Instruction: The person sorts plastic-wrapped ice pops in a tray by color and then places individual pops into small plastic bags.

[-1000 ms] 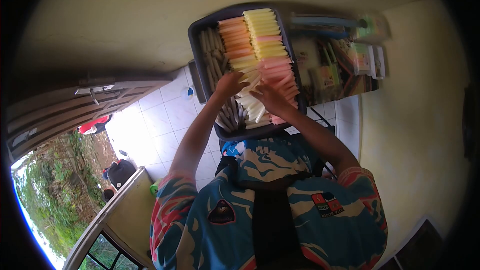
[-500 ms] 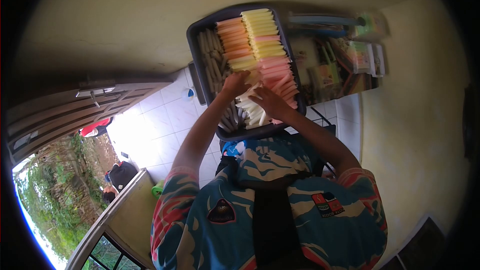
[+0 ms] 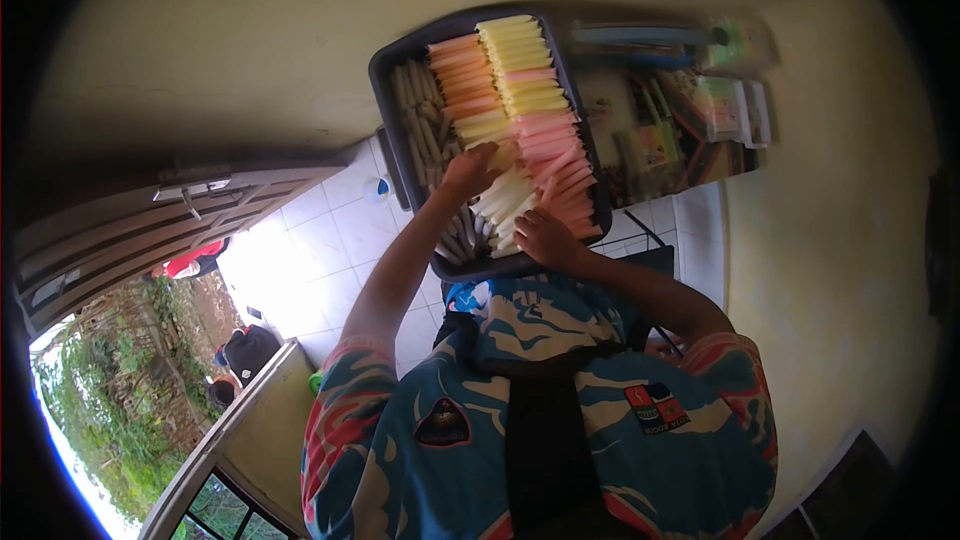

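Note:
A deep dark-grey tub [image 3: 388,90] holds several rows of slim tube-shaped ice pops. Orange ice pops [image 3: 466,73] and yellow ice pops [image 3: 518,50] lie at its far end, with pink ice pops [image 3: 548,140] below on the right. My left hand [image 3: 472,170] rests over the cream ice pops [image 3: 505,198] mid-tub, fingers stretched out on them. Near the tub's close right corner, my right hand [image 3: 547,237] has its fingers curled in; a pink ice pop [image 3: 548,188] juts up at its fingertips. Whitish ice pops [image 3: 425,120] fill the left side.
Right of the tub, boxes and packets [image 3: 690,125] sit on a dark-patterned surface. A wooden door [image 3: 170,210] stands at left, above white floor tiles [image 3: 320,230]. Outside, a person with a dark bag [image 3: 248,350] is partly visible beyond the low wall.
My right hand has drawn back toward me and slightly right, its fingers now curled, and a pink ice pop stands more upright there. My left hand has hardly moved.

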Demonstrator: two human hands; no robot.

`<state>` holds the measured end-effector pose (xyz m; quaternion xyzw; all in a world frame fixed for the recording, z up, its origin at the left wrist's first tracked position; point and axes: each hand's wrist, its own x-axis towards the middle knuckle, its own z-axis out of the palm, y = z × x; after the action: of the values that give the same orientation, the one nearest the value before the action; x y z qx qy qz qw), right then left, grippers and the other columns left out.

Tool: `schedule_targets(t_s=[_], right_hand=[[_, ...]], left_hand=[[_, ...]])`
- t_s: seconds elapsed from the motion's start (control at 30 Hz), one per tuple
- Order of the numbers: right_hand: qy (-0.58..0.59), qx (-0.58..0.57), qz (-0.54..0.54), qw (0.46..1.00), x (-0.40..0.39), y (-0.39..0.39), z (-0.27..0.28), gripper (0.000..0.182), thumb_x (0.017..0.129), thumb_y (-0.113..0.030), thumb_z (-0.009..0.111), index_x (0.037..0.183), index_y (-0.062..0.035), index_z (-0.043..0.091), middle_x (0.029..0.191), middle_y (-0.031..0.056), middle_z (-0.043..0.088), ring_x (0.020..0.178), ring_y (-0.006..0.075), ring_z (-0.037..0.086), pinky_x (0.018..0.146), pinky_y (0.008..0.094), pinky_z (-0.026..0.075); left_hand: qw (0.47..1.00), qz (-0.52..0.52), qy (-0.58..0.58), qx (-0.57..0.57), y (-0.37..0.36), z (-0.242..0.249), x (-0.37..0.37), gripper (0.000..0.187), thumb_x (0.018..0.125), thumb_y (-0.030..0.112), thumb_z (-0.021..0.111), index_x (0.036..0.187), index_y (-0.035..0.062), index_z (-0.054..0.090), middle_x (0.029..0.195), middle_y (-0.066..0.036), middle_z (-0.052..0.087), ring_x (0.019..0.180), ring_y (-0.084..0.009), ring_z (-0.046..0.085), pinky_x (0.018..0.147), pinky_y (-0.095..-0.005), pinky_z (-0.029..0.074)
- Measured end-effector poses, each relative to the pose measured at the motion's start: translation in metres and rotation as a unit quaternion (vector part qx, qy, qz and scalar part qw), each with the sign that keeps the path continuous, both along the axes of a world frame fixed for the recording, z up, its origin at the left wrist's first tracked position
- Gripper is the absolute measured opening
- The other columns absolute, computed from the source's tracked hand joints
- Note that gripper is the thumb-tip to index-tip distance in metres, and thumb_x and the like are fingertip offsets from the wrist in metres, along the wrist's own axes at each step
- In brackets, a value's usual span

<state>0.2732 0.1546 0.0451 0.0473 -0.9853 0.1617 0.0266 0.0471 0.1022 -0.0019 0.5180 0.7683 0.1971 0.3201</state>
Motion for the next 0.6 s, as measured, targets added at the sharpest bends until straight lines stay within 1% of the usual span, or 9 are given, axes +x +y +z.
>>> schedule_targets(t_s=[0.07,0.17,0.27,0.37,0.47,0.57,0.6], right_hand=[[0.056,0.026,-0.01,0.998,-0.001,-0.003,-0.006,0.014,0.077,-0.02,0.058,0.074,-0.0067,0.06,0.085,0.006,0.055,0.089,0.0224,0.052,0.083,0.036,0.042],[-0.015,0.047,-0.002,0.999,-0.004,0.005,-0.005,0.014,0.076,-0.02,0.059,0.077,-0.0067,0.06,0.084,0.0059,0.054,0.088,0.0224,0.052,0.082,0.036,0.042],[-0.011,0.002,0.019,1.0,-0.01,0.011,-0.007,0.02,0.077,-0.02,0.057,0.089,-0.0045,0.061,0.086,0.0072,0.054,0.088,0.0222,0.052,0.081,0.0367,0.044],[0.005,-0.067,0.028,0.997,-0.01,-0.003,-0.012,0.022,0.079,-0.02,0.056,0.093,-0.0038,0.062,0.086,0.0074,0.054,0.087,0.0228,0.053,0.08,0.0364,0.045],[0.032,-0.078,-0.002,0.996,-0.004,-0.021,-0.025,0.015,0.078,-0.021,0.057,0.084,-0.0069,0.059,0.084,0.0066,0.055,0.086,0.0227,0.054,0.076,0.0368,0.046],[0.024,-0.114,0.021,0.993,-0.006,-0.028,-0.007,0.02,0.081,-0.018,0.054,0.094,-0.0041,0.061,0.087,0.0092,0.056,0.088,0.0254,0.056,0.076,0.0381,0.047],[-0.021,-0.112,0.006,0.993,-0.002,-0.029,-0.009,0.02,0.082,-0.018,0.053,0.094,-0.0041,0.061,0.088,0.01,0.056,0.088,0.0261,0.057,0.075,0.0386,0.048]], left_hand=[[1.0,-0.001,-0.003,-0.004,0.001,0.002,0.0,0.046,0.08,0.027,0.068,0.118,0.0072,0.053,0.115,-0.017,0.061,0.101,-0.0372,0.061,0.085,-0.0453,0.05],[1.0,0.01,-0.01,-0.013,0.001,0.012,0.002,0.045,0.08,0.026,0.067,0.119,0.0073,0.053,0.116,-0.017,0.061,0.101,-0.0375,0.061,0.085,-0.0455,0.05],[1.0,0.014,-0.011,-0.009,0.0,0.006,0.003,0.045,0.081,0.026,0.066,0.119,0.0077,0.053,0.117,-0.017,0.06,0.101,-0.0376,0.06,0.085,-0.0458,0.05],[1.0,0.012,-0.009,0.005,-0.002,0.005,0.003,0.045,0.08,0.026,0.066,0.12,0.0083,0.053,0.116,-0.016,0.06,0.101,-0.0377,0.061,0.084,-0.0462,0.05],[1.0,0.017,-0.014,0.008,-0.003,-0.003,0.003,0.046,0.08,0.027,0.066,0.12,0.0084,0.052,0.117,-0.016,0.06,0.101,-0.0378,0.061,0.084,-0.0466,0.05],[0.999,0.015,-0.009,0.026,-0.003,-0.004,0.004,0.046,0.08,0.027,0.065,0.12,0.0085,0.053,0.116,-0.016,0.06,0.101,-0.0378,0.06,0.084,-0.0468,0.05],[0.999,0.016,-0.011,0.025,-0.004,-0.005,0.005,0.046,0.08,0.027,0.065,0.12,0.0085,0.053,0.116,-0.016,0.06,0.101,-0.0377,0.061,0.084,-0.0468,0.05]])
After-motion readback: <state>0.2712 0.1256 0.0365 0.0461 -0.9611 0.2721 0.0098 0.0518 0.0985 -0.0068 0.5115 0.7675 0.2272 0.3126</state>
